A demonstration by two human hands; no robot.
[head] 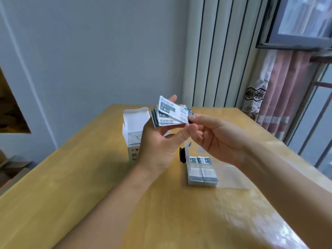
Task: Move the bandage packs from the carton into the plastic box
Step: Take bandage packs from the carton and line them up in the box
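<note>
Above the middle of the yellow table (pixel 75 186), both bare hands hold a small fan of bandage packs (pixel 170 114). The left hand (pixel 158 146) grips the fan's left end, with its fingers behind the packs and the thumb reaching across below them. The right hand (pixel 215 139) pinches the right end of the fan between thumb and fingertips. The packs are white with dark green print, splayed out and raised well clear of the tabletop.

The carton (pixel 133 130) stands upright on the table to the left, just behind the left hand, with its top flap open. Nearer and to the right, the clear plastic box (pixel 233 177) lies on the table under the right wrist, and 2 side-by-side stacks of bandage packs (pixel 202 172) sit in its left part. A black clasp (pixel 182 155) shows at the box's left edge.
</note>
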